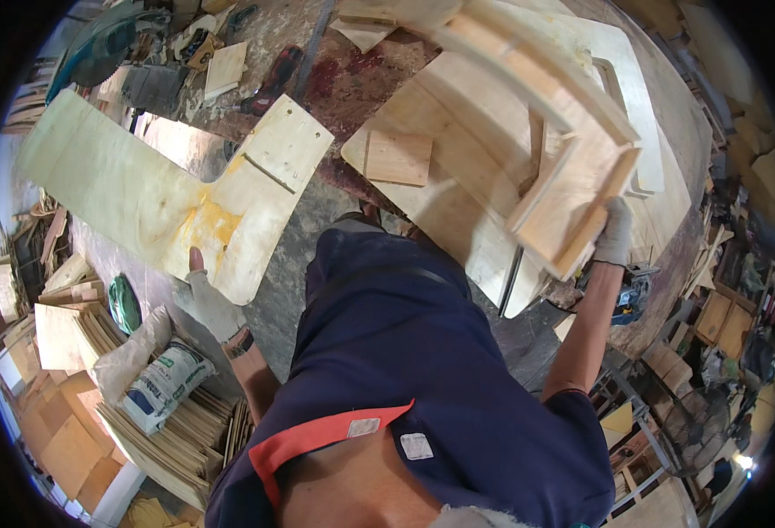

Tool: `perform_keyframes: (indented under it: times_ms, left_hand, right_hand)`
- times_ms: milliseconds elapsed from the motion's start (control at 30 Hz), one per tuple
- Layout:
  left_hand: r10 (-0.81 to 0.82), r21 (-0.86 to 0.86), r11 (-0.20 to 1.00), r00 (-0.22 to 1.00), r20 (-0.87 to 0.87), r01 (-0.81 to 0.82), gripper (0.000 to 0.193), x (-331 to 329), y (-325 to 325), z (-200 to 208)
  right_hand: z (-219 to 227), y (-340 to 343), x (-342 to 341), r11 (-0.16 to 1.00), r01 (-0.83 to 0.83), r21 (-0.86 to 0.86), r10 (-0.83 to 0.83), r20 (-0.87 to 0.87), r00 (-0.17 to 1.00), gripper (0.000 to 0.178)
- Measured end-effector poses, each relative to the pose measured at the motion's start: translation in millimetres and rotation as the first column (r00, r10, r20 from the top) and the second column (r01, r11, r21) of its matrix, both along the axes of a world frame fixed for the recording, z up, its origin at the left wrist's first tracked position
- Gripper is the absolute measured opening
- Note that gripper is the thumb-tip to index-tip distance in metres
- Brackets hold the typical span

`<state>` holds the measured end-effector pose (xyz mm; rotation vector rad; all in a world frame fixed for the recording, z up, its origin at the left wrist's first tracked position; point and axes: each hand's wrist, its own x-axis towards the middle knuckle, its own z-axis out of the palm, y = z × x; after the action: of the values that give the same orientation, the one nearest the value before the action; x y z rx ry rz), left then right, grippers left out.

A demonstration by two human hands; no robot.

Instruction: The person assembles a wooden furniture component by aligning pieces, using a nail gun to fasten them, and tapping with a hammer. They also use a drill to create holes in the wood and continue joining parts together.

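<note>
My left hand [211, 304], in a pale glove with the thumb bare, grips the near edge of a flat L-shaped plywood panel [141, 176]. The thumb lies on top; the other fingers are hidden beneath. A yellow-brown stain marks the panel's bend, and its far end has a dark slot and small holes. My gloved right hand [614, 233] is closed on the near end of an angled wooden frame [594, 172] with raised side strips. That frame is tilted above large plywood sheets [440, 101], its far end slightly blurred. A small wooden board [400, 158] lies on the sheets.
A saw with a toothed round blade [97, 66] stands at the far left, and a red-black power tool [282, 75] lies on the workbench. A blue power tool [634, 295] sits beyond my right forearm. Stacked plywood pieces [154, 449] and a white sack [167, 383] are at lower left.
</note>
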<state>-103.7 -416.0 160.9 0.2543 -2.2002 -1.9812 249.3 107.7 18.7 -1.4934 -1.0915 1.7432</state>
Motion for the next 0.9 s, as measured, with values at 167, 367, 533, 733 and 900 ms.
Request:
perform_keyframes:
  times_ms: [167,367,533,733,900]
  left_hand:
    - [-0.039,-0.037,0.999,0.999,0.013,0.039,0.038,-17.7,-0.8,0.9]
    - [-0.091,-0.016,0.996,0.993,0.070,0.093,0.047,-36.7,-1.0,-3.2]
    - [-0.089,-0.058,0.994,0.991,0.103,0.095,0.050,-47.8,-16.9,-2.3]
    - [-0.124,-0.009,0.992,0.985,0.117,0.126,0.050,-77.5,-53.7,-7.6]
    - [-0.296,-0.049,0.949,0.936,0.193,0.310,0.046,-116.6,-64.2,-12.6]
  right_hand:
    - [9.9,39.4,-10.8,0.888,-0.087,0.452,-0.121,0.412,0.903,0.038]
    - [-23.6,-97.2,-166.7,0.378,-0.807,0.455,0.330,0.748,0.576,0.068]
    - [-51.6,-193.6,-250.2,-0.137,-0.927,0.350,0.363,0.888,0.282,0.085]
    - [-24.2,-170.8,-303.2,-0.271,-0.961,0.053,0.419,0.905,-0.068,0.087]
    - [-25.3,-151.1,-360.1,-0.019,-0.856,0.517,0.233,0.834,0.499,0.074]
